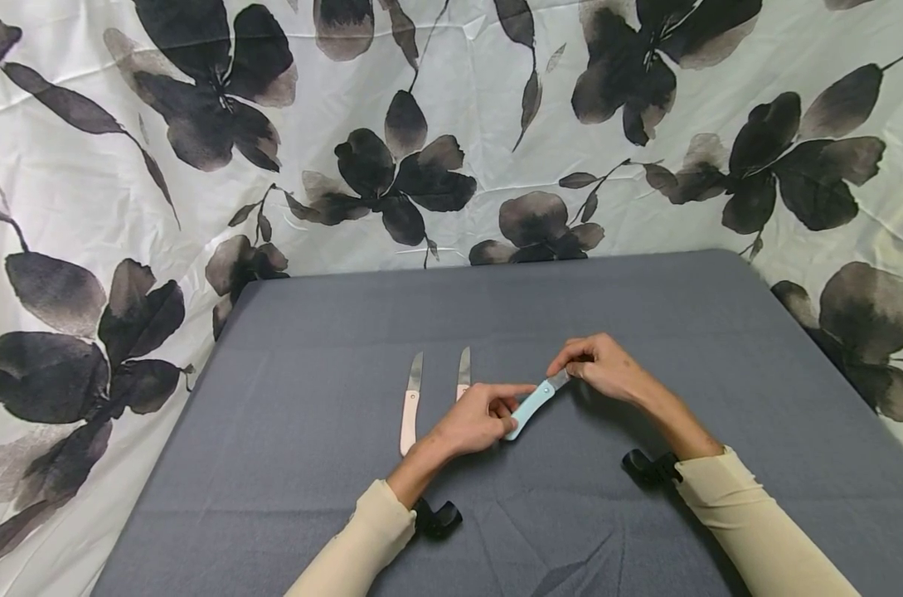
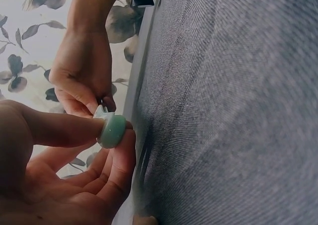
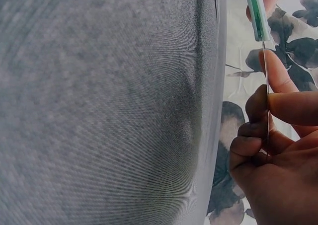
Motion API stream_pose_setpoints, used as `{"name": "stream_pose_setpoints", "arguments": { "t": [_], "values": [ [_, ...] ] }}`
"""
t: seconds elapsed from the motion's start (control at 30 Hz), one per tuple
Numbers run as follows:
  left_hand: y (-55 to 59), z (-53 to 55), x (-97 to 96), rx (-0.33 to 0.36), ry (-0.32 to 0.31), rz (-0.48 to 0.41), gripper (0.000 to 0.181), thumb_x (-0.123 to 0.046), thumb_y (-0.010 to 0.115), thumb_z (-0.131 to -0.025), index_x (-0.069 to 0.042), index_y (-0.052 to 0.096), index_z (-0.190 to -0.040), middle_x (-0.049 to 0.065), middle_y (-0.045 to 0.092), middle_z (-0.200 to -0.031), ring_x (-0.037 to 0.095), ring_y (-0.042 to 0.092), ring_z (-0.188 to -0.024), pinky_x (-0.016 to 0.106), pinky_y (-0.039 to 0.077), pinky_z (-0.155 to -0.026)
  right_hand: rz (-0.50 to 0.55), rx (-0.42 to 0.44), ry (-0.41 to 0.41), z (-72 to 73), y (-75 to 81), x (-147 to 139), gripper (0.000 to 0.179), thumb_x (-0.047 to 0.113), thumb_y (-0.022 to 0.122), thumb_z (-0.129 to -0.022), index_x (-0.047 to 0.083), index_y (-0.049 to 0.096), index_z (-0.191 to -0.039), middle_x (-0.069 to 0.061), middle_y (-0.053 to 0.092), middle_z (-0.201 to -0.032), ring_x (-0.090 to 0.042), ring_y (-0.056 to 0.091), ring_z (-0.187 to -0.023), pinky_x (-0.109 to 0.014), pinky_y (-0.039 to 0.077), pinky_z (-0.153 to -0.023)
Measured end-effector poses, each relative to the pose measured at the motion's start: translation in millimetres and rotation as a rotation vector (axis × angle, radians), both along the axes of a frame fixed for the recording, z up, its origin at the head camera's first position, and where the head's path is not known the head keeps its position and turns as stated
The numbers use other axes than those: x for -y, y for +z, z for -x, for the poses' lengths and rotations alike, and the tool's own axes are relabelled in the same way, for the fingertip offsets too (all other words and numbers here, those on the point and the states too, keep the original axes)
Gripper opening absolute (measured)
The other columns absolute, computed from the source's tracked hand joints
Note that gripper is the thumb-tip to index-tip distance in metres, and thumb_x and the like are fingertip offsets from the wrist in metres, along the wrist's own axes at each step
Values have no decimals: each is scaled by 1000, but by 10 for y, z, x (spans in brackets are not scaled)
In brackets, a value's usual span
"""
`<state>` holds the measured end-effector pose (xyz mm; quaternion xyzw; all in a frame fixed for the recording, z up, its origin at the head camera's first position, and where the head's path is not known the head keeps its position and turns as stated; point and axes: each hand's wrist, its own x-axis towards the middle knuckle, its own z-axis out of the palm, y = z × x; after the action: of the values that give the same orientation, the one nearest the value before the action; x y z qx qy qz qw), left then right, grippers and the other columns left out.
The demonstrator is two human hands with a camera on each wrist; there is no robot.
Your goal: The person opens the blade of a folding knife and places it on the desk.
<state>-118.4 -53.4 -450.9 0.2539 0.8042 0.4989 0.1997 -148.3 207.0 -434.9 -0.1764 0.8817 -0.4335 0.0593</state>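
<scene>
A knife with a light blue handle (image 1: 531,406) and a short metal blade (image 1: 560,379) is held slantwise between both hands, raised off the cloth. The left hand (image 1: 481,419) pinches the handle's end between thumb and fingers; the left wrist view shows that rounded butt (image 2: 113,131) close up. On the blade side, the right hand (image 1: 604,365) pinches the thin blade (image 3: 266,71) between thumb and curled fingers. Two knives with pale pink handles lie left of it: one knife (image 1: 410,414) shows nearly whole, while the other knife (image 1: 463,371) has its handle mostly hidden behind the left hand.
A grey cloth (image 1: 309,348) covers the table, with creases near the front. Behind and beside it hangs a white curtain (image 1: 496,99) with dark flowers. Black wrist mounts (image 1: 438,520) sit under the cream sleeves (image 1: 750,522).
</scene>
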Motion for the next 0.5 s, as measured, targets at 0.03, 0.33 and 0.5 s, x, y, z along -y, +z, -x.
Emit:
{"name": "stream_pose_setpoints", "arguments": {
  "t": [0.03, 0.33, 0.5],
  "values": [
    [1, 1, 2, -1, -3, 1, 56, 7, 63, -90, -12, 66, -142, 11, 70, -96, 10, 57, -69, 20, 46, -57, -1, 2, 2, 1, 3, 2, 29, -6, 60, -92, 12, 83, -95, -8, 75, -95, -13, 60, -84, -24, 46, -76],
    [6, 15, 18, -21, -19, 7, 57, 9, 60, -88, -11, 67, -141, 8, 68, -93, 9, 55, -69, 19, 44, -58, -18, 10, 18, 24, 10, 19, 31, -7, 59, -92, 12, 83, -93, -7, 75, -96, -12, 58, -83, -24, 45, -75],
    [14, 12, 17, -24, -21, 16, 57, 8, 61, -89, -12, 66, -142, 10, 70, -95, 8, 56, -70, 19, 45, -59, -19, 25, 20, 29, 13, 10, 30, -4, 59, -94, 12, 83, -96, -8, 76, -98, -13, 60, -85, -24, 45, -75]
  ]
}}
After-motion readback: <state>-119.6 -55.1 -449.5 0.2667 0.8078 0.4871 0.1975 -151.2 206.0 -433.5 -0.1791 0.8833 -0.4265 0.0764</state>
